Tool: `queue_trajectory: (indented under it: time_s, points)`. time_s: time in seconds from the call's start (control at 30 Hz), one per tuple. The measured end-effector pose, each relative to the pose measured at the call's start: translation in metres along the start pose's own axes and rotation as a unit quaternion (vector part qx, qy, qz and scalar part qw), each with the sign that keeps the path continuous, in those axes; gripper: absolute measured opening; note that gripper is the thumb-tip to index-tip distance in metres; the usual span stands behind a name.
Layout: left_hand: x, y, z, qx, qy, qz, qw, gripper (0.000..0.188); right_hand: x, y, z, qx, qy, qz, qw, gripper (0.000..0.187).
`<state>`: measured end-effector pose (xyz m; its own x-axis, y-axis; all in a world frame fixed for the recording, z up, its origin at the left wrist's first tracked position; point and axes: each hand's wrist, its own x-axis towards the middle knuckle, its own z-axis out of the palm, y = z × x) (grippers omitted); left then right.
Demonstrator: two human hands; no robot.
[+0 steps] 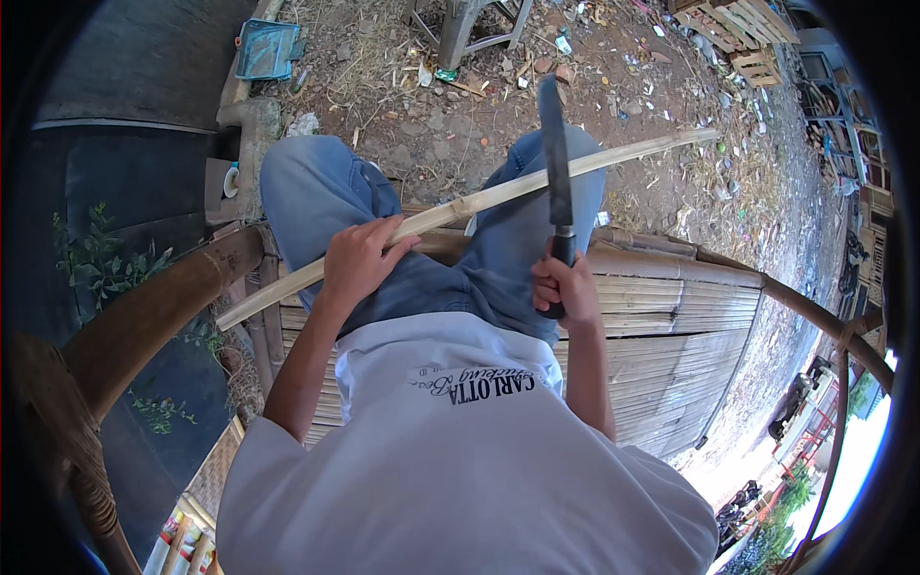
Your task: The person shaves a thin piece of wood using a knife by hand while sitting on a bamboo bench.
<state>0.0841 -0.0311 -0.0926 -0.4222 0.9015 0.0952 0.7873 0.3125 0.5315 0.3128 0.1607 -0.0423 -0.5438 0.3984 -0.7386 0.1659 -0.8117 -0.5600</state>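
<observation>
A long pale bamboo strip [508, 190] lies aslant across my thighs, its near end at the left and its far end out past my right knee. My left hand [360, 261] is closed over the strip near my left thigh, thumb along its side. In my right hand [567, 286] is a large knife [555, 153], gripped by its black handle. The dark blade points away from me and crosses over the strip above my right thigh. Whether the blade touches the strip I cannot tell.
I sit on a slatted bamboo bench [661, 321] with a curved bamboo armrest [163, 321] at the left. Ahead, a plastic stool [460, 34] and a blue basket [267, 50] stand on littered ground. Wooden crates [733, 29] are at the far right.
</observation>
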Motion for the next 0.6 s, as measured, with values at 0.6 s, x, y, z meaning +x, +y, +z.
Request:
queue_trajectory:
  time_s: [0.6]
  points:
    - [0.015, 0.004, -0.038, 0.020, -0.036, 0.002, 0.999, 0.032, -0.008, -0.071, -0.023, -0.013, 0.117, -0.191, 0.975, 0.019]
